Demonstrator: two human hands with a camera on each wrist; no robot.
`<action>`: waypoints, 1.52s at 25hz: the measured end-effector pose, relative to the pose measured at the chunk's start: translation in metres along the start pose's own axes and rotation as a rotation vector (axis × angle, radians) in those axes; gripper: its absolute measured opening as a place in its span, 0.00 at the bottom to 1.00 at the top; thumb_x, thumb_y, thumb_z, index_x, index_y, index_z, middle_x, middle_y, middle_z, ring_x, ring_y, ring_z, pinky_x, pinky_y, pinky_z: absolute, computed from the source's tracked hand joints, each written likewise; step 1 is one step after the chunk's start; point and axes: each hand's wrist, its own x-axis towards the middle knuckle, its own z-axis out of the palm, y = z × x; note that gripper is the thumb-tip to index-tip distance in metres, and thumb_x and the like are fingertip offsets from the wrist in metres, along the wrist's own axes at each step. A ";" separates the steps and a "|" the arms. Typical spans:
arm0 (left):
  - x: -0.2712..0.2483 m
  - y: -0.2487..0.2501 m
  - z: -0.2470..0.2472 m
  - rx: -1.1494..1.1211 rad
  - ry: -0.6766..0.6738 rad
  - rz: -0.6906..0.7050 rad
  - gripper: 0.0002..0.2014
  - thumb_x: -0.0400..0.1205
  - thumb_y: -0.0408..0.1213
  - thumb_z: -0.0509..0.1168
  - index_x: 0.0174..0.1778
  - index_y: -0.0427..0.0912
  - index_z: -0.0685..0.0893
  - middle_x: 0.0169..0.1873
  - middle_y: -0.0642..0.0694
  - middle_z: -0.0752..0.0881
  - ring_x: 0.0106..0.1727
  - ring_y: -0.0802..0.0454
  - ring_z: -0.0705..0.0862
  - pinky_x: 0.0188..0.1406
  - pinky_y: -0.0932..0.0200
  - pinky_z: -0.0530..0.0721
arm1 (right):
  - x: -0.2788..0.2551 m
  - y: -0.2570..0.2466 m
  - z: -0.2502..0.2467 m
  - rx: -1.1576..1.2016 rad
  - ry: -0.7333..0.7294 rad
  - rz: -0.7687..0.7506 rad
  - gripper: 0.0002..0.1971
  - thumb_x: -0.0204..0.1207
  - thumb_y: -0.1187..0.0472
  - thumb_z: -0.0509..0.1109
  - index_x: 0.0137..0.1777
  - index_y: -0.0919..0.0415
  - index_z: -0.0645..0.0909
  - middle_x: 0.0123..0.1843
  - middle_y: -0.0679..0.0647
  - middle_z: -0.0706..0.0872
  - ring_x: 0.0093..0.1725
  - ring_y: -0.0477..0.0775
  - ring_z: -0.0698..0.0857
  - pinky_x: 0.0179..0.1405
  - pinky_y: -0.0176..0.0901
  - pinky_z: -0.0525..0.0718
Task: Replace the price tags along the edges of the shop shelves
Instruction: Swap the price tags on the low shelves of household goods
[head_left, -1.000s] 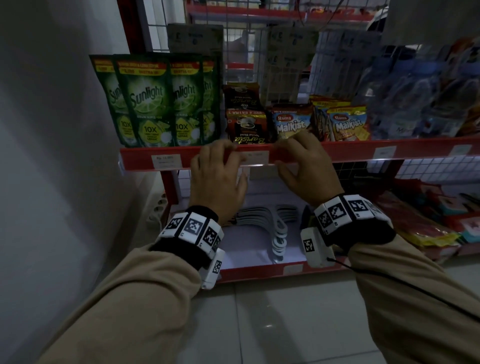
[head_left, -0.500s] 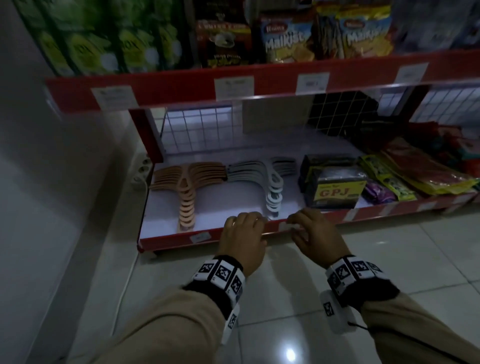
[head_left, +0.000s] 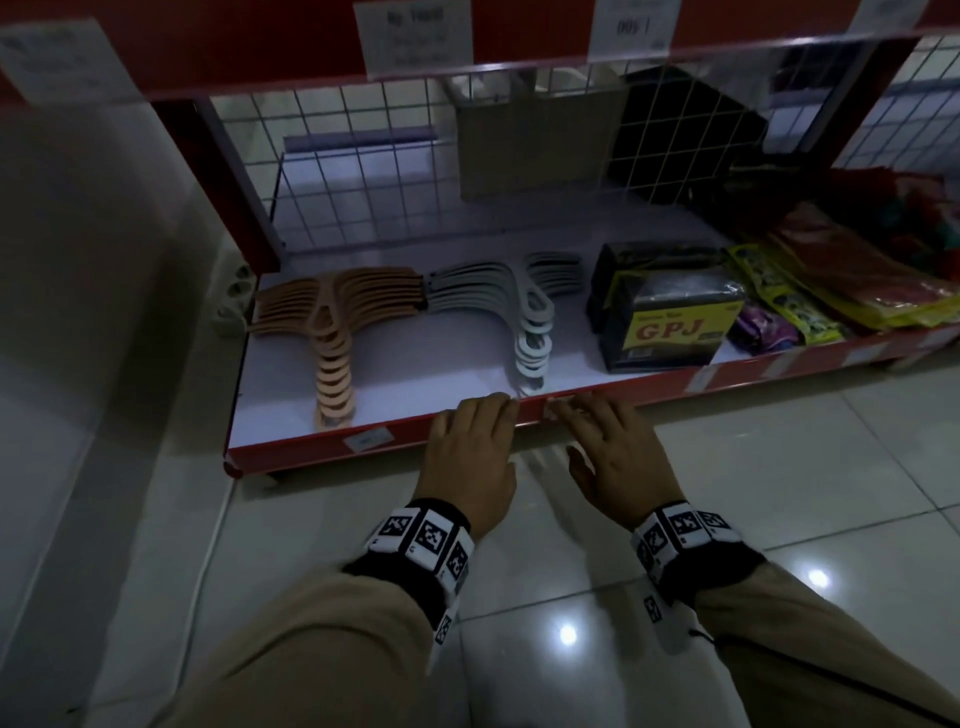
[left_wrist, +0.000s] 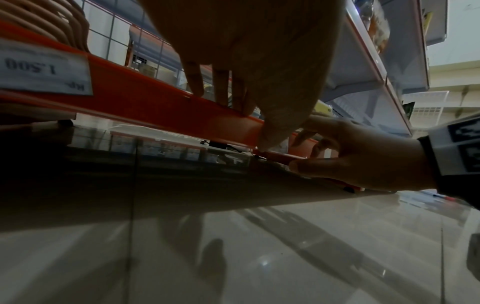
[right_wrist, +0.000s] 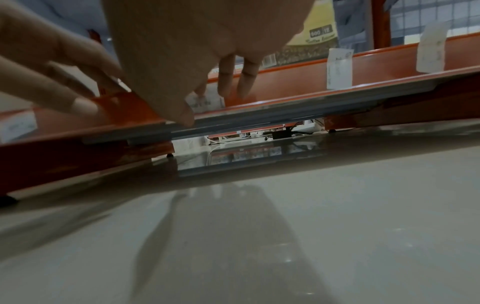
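Head view: the left hand and the right hand lie side by side on the red metal front edge of the bottom shelf. A small white paper price tag sits on that edge under the right fingertips, at twelve o'clock from the right hand. Stacked beige plastic hangers and grey plastic hangers lie on the shelf.

Left wrist view: the left fingers reach over the edge's top while the thumb presses its lower lip, clamping the strip.

Right wrist view: the right fingers and thumb touch the edge around the tag; whether they pinch it I cannot tell.
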 end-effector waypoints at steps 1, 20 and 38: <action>0.000 0.000 0.001 0.001 0.012 -0.002 0.33 0.78 0.49 0.62 0.78 0.45 0.63 0.74 0.48 0.68 0.70 0.47 0.68 0.68 0.50 0.66 | 0.000 -0.001 0.001 0.002 0.010 0.016 0.29 0.69 0.63 0.72 0.73 0.59 0.76 0.64 0.62 0.80 0.58 0.69 0.79 0.52 0.60 0.80; 0.014 0.012 -0.002 -0.077 0.021 -0.022 0.19 0.78 0.38 0.61 0.66 0.45 0.76 0.59 0.47 0.76 0.60 0.46 0.73 0.58 0.53 0.72 | 0.020 0.001 -0.002 0.136 0.264 0.045 0.13 0.69 0.71 0.73 0.54 0.67 0.84 0.48 0.62 0.86 0.47 0.67 0.82 0.47 0.53 0.78; 0.010 0.012 -0.001 -0.113 -0.011 -0.014 0.25 0.76 0.45 0.64 0.71 0.50 0.72 0.61 0.49 0.73 0.62 0.47 0.70 0.61 0.52 0.70 | 0.026 -0.002 -0.015 0.055 0.068 0.022 0.09 0.69 0.65 0.73 0.49 0.65 0.84 0.45 0.61 0.84 0.45 0.67 0.79 0.43 0.57 0.78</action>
